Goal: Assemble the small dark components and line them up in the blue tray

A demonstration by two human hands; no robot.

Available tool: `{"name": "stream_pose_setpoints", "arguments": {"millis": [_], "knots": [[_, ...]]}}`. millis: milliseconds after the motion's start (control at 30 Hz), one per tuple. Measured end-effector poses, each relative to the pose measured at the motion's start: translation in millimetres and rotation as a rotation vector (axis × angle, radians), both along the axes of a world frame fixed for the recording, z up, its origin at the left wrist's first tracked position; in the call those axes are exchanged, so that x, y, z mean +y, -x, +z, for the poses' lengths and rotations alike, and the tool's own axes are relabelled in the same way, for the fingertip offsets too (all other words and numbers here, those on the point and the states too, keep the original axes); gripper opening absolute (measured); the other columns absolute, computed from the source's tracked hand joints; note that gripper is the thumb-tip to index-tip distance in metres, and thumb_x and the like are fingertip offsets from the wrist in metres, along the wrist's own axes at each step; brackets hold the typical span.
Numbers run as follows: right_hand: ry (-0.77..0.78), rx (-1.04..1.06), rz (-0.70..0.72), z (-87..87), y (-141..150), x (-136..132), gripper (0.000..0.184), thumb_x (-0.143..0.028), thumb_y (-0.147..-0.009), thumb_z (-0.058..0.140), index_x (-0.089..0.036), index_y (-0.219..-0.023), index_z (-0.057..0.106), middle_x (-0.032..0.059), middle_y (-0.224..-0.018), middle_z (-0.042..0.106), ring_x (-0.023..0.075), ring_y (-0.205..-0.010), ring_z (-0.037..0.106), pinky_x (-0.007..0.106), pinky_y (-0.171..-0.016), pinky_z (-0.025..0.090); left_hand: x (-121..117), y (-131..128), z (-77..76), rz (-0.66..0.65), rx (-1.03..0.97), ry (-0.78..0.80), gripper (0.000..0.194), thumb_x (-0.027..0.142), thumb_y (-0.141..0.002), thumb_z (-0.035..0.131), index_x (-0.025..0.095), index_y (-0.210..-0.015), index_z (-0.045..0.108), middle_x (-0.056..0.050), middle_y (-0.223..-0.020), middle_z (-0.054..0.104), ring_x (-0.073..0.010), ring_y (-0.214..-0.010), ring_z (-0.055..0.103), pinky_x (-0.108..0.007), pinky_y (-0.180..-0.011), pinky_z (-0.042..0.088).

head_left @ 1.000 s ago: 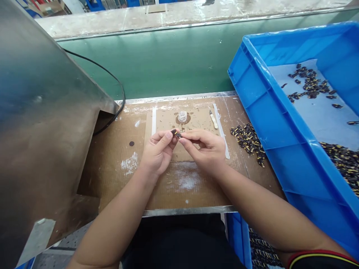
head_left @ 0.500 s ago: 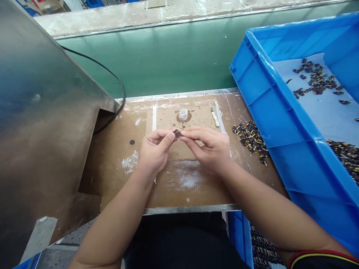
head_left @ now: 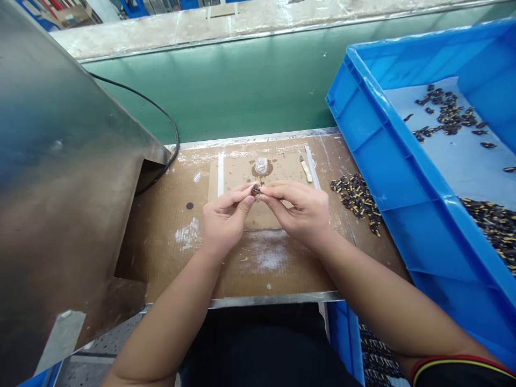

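A small dark part (head_left: 255,190) with a rounded shape is pinched between both hands over the cardboard. My left hand (head_left: 226,216) grips its left side with thumb and forefinger. From the right, the fingertips of my right hand (head_left: 299,208) close on its other side; whether they also hold something tiny cannot be made out. Just beyond the fingers stands a small clear cup (head_left: 262,165) on a wet brown stain. A pale-handled knife (head_left: 306,170) lies to its right. Several black-and-yellow parts make a pile (head_left: 357,199) at the right of the bench.
A large blue crate (head_left: 387,156) on the right holds many similar parts on a white sheet. At left is a metal housing (head_left: 72,177) with a black cable (head_left: 161,110). A dark disc (head_left: 190,206) lies on the bench. Behind rises a green panel (head_left: 250,91).
The small dark part has turned between my fingers, its rounded side now showing. My left thumb and fingers have shifted slightly around it. The whole view has moved a little.
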State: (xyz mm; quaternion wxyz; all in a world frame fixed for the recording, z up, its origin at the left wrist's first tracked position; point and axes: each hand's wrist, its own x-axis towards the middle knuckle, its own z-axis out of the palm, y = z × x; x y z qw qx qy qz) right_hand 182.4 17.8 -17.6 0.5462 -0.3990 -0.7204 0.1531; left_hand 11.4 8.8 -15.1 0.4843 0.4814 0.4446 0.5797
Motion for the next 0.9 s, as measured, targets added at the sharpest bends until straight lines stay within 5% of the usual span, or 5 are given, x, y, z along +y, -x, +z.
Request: {"name": "stream_pose_setpoints", "arguments": {"millis": [367, 600, 733, 900], "knots": [[-0.047, 0.087, -0.042, -14.4, 3, 5, 0.020, -0.021, -0.096, 0.071, -0.024, -0.115, 0.073, 0.0025, -0.107, 0.080, 0.0141, -0.088, 0.077, 0.030, -0.084, 0.066, 5, 5, -0.4, -0.104, 0.094, -0.088, 0.023, 0.038, -0.088, 0.082, 0.023, -0.105, 0.085, -0.012, -0.129, 0.076, -0.0277, -0.126, 0.069, -0.044, -0.117, 0.051], [-0.032, 0.084, 0.003, 9.2, -9, -10, 0.022, -0.020, -0.096, 0.062, -0.023, -0.117, 0.069, 0.0049, -0.111, 0.072, 0.0151, -0.099, 0.072, 0.028, -0.084, 0.065, 7, 14, -6.7, -0.039, 0.169, -0.126, 0.029, 0.045, -0.090, 0.077, 0.019, -0.103, 0.085, -0.013, -0.112, 0.079, -0.0227, -0.103, 0.072, -0.030, -0.089, 0.058], [0.128, 0.196, -0.040, 13.3, -33, -72, 0.018, -0.018, -0.095, 0.064, -0.022, -0.112, 0.069, 0.0047, -0.108, 0.065, 0.0138, -0.092, 0.071, 0.026, -0.078, 0.064, 9, 15, -11.7, 0.021, 0.271, -0.115, 0.031, 0.046, -0.090, 0.076, 0.019, -0.100, 0.084, -0.011, -0.106, 0.080, -0.0194, -0.087, 0.072, -0.028, -0.077, 0.056], [0.421, 0.236, -0.279, -17.6, -64, -207, 0.012, -0.022, -0.093, 0.068, -0.021, -0.105, 0.071, 0.0044, -0.100, 0.066, 0.0132, -0.084, 0.068, 0.023, -0.070, 0.060, 10, 9, -16.0, 0.054, 0.529, -0.188, 0.023, 0.038, -0.091, 0.071, 0.025, -0.103, 0.085, -0.003, -0.093, 0.081, -0.0175, -0.074, 0.070, -0.030, -0.077, 0.054]]}}
